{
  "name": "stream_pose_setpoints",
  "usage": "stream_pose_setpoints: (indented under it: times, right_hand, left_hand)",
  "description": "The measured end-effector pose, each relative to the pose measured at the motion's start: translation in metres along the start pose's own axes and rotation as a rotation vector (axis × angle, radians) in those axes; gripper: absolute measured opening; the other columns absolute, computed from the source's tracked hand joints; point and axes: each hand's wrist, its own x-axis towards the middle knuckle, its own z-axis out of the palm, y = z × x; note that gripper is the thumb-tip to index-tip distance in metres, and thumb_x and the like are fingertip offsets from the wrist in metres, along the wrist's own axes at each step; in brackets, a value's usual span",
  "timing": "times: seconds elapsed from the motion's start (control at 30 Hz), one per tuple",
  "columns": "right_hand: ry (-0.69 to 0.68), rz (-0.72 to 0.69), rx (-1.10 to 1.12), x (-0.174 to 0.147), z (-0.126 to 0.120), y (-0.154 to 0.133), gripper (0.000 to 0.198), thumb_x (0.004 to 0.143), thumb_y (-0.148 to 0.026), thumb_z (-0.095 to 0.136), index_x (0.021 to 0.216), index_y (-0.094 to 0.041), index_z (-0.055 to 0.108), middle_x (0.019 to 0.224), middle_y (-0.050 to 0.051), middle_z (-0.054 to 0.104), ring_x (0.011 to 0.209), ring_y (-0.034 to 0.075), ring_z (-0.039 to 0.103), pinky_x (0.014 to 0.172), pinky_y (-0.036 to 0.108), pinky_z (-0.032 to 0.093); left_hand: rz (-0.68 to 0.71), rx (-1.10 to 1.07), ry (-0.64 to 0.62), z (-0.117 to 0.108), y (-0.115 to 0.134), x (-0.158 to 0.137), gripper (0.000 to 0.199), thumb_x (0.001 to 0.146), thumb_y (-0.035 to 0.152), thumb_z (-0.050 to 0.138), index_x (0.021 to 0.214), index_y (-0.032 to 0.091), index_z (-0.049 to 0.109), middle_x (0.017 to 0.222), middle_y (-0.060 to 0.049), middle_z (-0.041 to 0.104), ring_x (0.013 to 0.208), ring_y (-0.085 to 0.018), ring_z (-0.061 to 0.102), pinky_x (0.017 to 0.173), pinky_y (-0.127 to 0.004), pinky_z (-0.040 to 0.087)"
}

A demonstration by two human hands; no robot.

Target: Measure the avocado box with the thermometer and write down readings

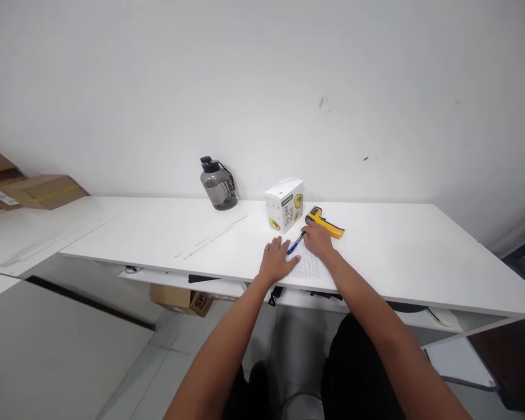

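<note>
My right hand (pixel 317 239) is closed on one end of a blue pen (pixel 294 245), which slants down to the left over a sheet of paper (pixel 308 262) covered in small print or writing. Flat on the table by the sheet's left edge rests my left hand (pixel 278 261), its fingers spread and its thumb toward the paper. Just beyond the right hand lies a yellow and black infrared thermometer gun (pixel 328 224). A white box (pixel 284 204) with avocado pictures and the words "Super Meal" stands upright behind the paper.
A grey water jug (pixel 221 188) with a black lid stands against the wall. Cardboard boxes (pixel 48 191) sit at the far left of the white table (pixel 166 233). Beneath, a shelf (pixel 227 287) holds dark items, and another carton (pixel 179 297) shows below it.
</note>
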Motion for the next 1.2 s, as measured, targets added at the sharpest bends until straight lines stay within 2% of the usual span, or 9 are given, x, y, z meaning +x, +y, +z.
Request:
stream_pose_setpoints:
  times: [0.03, 0.13, 0.2, 0.33, 0.53, 0.7, 0.83, 1.03, 1.2]
  right_hand:
    - [0.074, -0.003, 0.007, 0.0, -0.002, 0.006, 0.041, 0.096, -0.015, 0.039, 0.119, -0.017, 0.072, 0.121, 0.014, 0.067, 0.113, 0.029, 0.059, 0.095, 0.039, 0.042]
    - [0.232, 0.172, -0.006, 0.0, -0.007, 0.023, 0.042, 0.098, -0.022, 0.038, 0.125, -0.016, 0.069, 0.123, 0.017, 0.065, 0.116, 0.032, 0.054, 0.096, 0.043, 0.039]
    - [0.223, 0.255, -0.027, 0.001, -0.006, 0.029, 0.046, 0.097, -0.031, 0.044, 0.138, -0.014, 0.059, 0.129, 0.019, 0.062, 0.12, 0.034, 0.051, 0.099, 0.047, 0.036]
    - [0.145, 0.277, -0.064, 0.002, 0.004, 0.029, 0.056, 0.097, -0.038, 0.049, 0.149, -0.016, 0.046, 0.138, 0.021, 0.058, 0.124, 0.035, 0.049, 0.108, 0.052, 0.026]
    - [0.089, 0.334, -0.089, 0.005, 0.008, 0.026, 0.054, 0.098, -0.031, 0.048, 0.148, -0.012, 0.046, 0.135, 0.024, 0.059, 0.122, 0.036, 0.052, 0.101, 0.05, 0.031]
    - [0.124, 0.323, -0.056, 0.005, 0.011, 0.027, 0.049, 0.098, -0.022, 0.045, 0.146, -0.012, 0.049, 0.128, 0.024, 0.062, 0.117, 0.035, 0.054, 0.097, 0.048, 0.034]
    - [0.307, 0.32, 0.131, 0.004, 0.011, 0.023, 0.051, 0.098, -0.026, 0.046, 0.147, -0.015, 0.048, 0.134, 0.021, 0.061, 0.121, 0.034, 0.053, 0.099, 0.048, 0.038]
    - [0.59, 0.259, 0.538, 0.006, 0.015, 0.013, 0.055, 0.093, -0.035, 0.048, 0.145, -0.017, 0.049, 0.135, 0.017, 0.06, 0.127, 0.031, 0.053, 0.104, 0.046, 0.045]
    - [0.604, 0.24, 0.868, 0.005, 0.015, 0.011, 0.057, 0.083, -0.04, 0.06, 0.136, -0.021, 0.055, 0.121, 0.011, 0.064, 0.114, 0.028, 0.06, 0.099, 0.044, 0.05]
  left_hand:
    - [-0.003, 0.002, 0.009, 0.001, 0.0, 0.0, 0.061, 0.1, 0.053, 0.045, 0.153, 0.021, 0.047, 0.166, -0.015, 0.034, 0.156, -0.03, 0.029, 0.127, -0.048, 0.024]
    - [-0.007, -0.006, 0.03, 0.002, -0.002, 0.002, 0.051, 0.105, 0.037, 0.034, 0.151, 0.022, 0.05, 0.165, -0.012, 0.037, 0.155, -0.027, 0.031, 0.126, -0.047, 0.025]
    - [-0.006, -0.01, 0.034, 0.003, -0.002, 0.002, 0.05, 0.105, 0.034, 0.032, 0.151, 0.022, 0.05, 0.165, -0.012, 0.038, 0.155, -0.027, 0.032, 0.126, -0.047, 0.025]
    - [-0.007, -0.011, 0.052, 0.002, -0.002, 0.002, 0.049, 0.104, 0.033, 0.036, 0.149, 0.021, 0.052, 0.163, -0.012, 0.04, 0.154, -0.027, 0.035, 0.126, -0.046, 0.027]
    - [-0.024, -0.139, 0.109, -0.001, -0.006, 0.004, 0.058, 0.098, 0.046, 0.053, 0.147, 0.015, 0.051, 0.158, -0.014, 0.048, 0.15, -0.026, 0.041, 0.125, -0.041, 0.03]
    - [-0.118, -0.438, 0.131, -0.004, -0.011, 0.007, 0.066, 0.094, 0.044, 0.06, 0.15, 0.013, 0.045, 0.157, -0.015, 0.049, 0.146, -0.028, 0.046, 0.124, -0.04, 0.033]
    - [-0.234, -0.666, 0.16, -0.003, -0.012, 0.01, 0.07, 0.092, 0.044, 0.063, 0.151, 0.012, 0.041, 0.158, -0.018, 0.046, 0.148, -0.029, 0.043, 0.123, -0.042, 0.033]
    - [-0.259, -0.678, 0.188, 0.003, -0.013, 0.014, 0.071, 0.089, 0.043, 0.068, 0.149, 0.015, 0.042, 0.155, -0.018, 0.05, 0.146, -0.031, 0.047, 0.121, -0.045, 0.033]
    - [-0.267, -0.674, 0.181, 0.002, -0.013, 0.012, 0.073, 0.09, 0.045, 0.066, 0.151, 0.015, 0.039, 0.153, -0.018, 0.052, 0.144, -0.031, 0.049, 0.12, -0.046, 0.034]
